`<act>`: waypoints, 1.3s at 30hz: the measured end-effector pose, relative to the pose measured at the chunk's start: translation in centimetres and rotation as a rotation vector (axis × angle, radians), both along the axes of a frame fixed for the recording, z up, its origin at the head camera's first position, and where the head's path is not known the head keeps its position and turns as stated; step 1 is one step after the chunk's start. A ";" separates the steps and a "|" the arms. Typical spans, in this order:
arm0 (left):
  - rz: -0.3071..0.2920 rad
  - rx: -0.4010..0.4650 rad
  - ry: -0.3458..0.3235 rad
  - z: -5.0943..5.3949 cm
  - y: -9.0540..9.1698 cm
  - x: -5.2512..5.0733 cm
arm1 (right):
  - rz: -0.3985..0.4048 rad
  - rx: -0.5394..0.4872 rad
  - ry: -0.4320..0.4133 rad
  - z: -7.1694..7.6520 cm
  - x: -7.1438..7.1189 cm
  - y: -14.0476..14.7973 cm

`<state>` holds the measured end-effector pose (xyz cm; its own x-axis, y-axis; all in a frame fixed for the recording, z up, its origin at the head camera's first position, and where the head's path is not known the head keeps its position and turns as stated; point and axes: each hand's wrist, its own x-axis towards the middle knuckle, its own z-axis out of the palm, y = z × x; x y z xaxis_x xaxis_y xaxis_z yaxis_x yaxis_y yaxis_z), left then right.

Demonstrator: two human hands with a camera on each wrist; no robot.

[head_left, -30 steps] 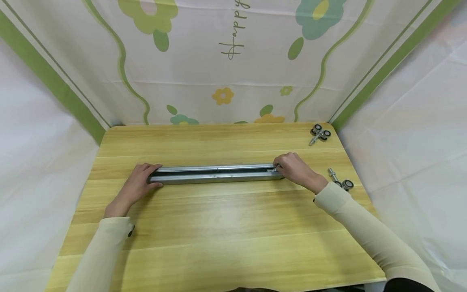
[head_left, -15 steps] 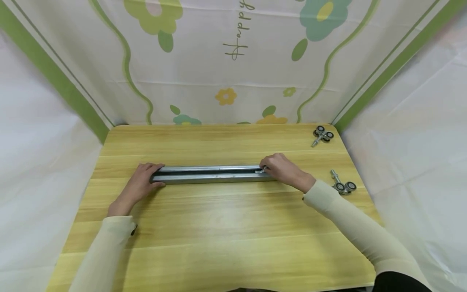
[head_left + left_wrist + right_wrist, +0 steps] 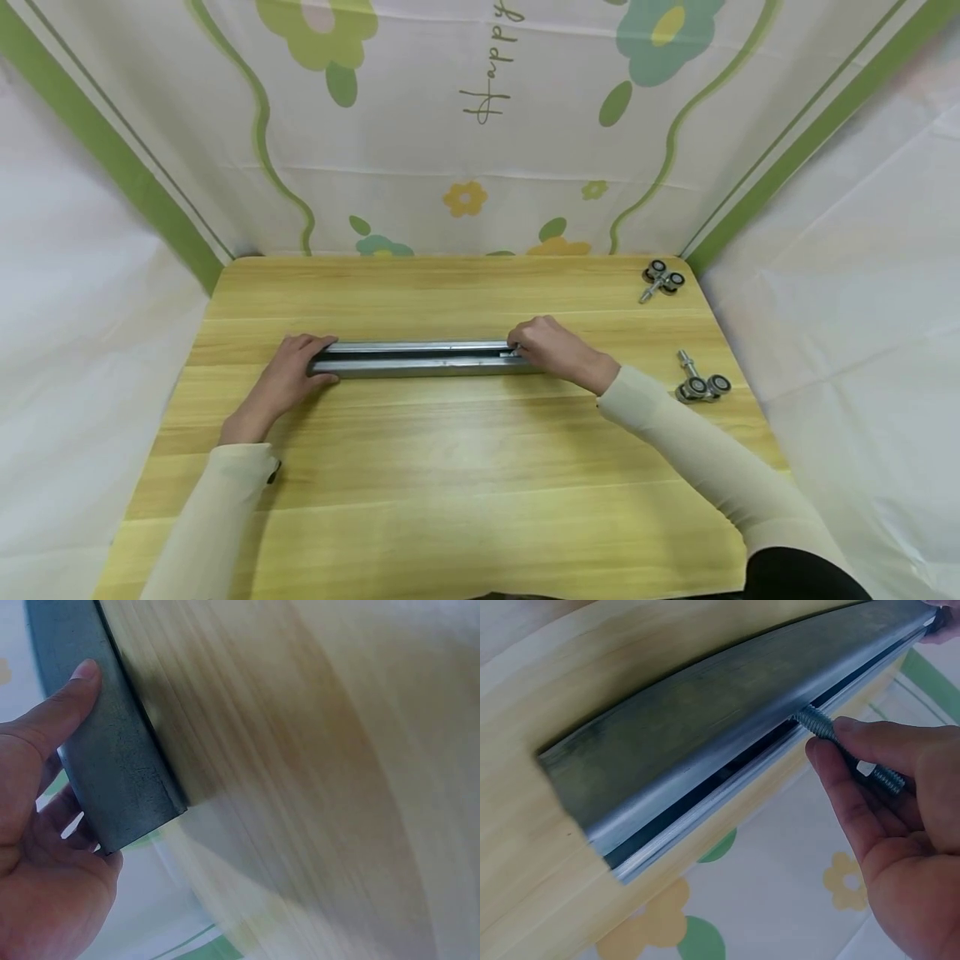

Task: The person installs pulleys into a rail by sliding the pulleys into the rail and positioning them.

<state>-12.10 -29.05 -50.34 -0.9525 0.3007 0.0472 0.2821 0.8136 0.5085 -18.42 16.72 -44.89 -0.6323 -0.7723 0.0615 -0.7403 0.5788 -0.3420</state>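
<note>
A grey metal channel rail (image 3: pixel 420 364) lies crosswise on the table with its long slot facing up. At its left end my left hand (image 3: pixel 279 382) grips it. In the left wrist view that hand's thumb presses the rail's side (image 3: pixel 112 757), while the fingers reach round the far side. My right hand (image 3: pixel 558 350) is over the rail's right part. Seen from the right wrist, its thumb and fingers pinch a threaded bolt (image 3: pixel 815 721) that sticks out of the slot. Whatever the bolt joins inside the rail is mostly hidden.
Two roller trolleys with bolts lie at the table's right side, one trolley (image 3: pixel 664 282) near the back corner and the other trolley (image 3: pixel 697 386) closer to me. A flower-printed cloth (image 3: pixel 412 142) hangs behind the wooden table (image 3: pixel 450 483), with white sheets at both sides.
My right hand has slid left along the rail, and the bolt has travelled with it. The left hand keeps its grip on the left end. The camera view has shifted slightly.
</note>
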 end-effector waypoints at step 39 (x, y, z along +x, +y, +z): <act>-0.005 0.006 0.002 0.1 0.0 0.1 | 0.032 -0.003 0.063 -0.7 0.0 -9.0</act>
